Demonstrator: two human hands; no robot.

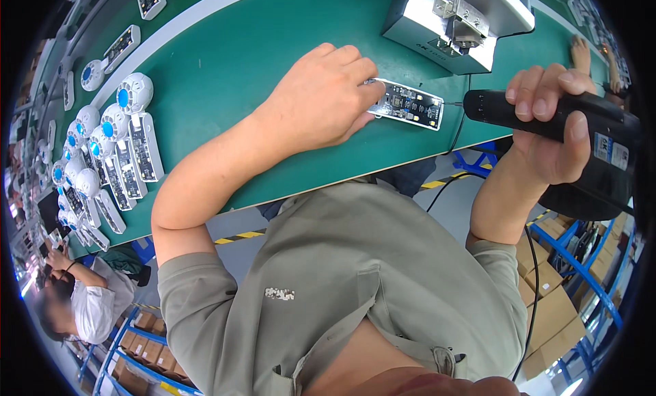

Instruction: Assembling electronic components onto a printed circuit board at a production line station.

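My left hand (pixel 326 95) is closed over the left end of a narrow white casing with a circuit board (pixel 411 106), holding it against the green table (pixel 273 61). Whatever lies under my palm is hidden. In my right hand (pixel 547 123) is a black electric screwdriver (pixel 490 106), gripped around its body and held sideways. Its thin bit points left and reaches the right end of the casing, by a corner; I cannot tell whether it sits in a screw.
Several white handheld fans (pixel 134 95) with open handles stand grouped at the table's left. Beyond my hands is a silver box-shaped machine (pixel 444 34). A black cable (pixel 465 126) crosses the table's edge. A co-worker (pixel 89 293) sits at lower left; cartons (pixel 547 280) fill blue racks.
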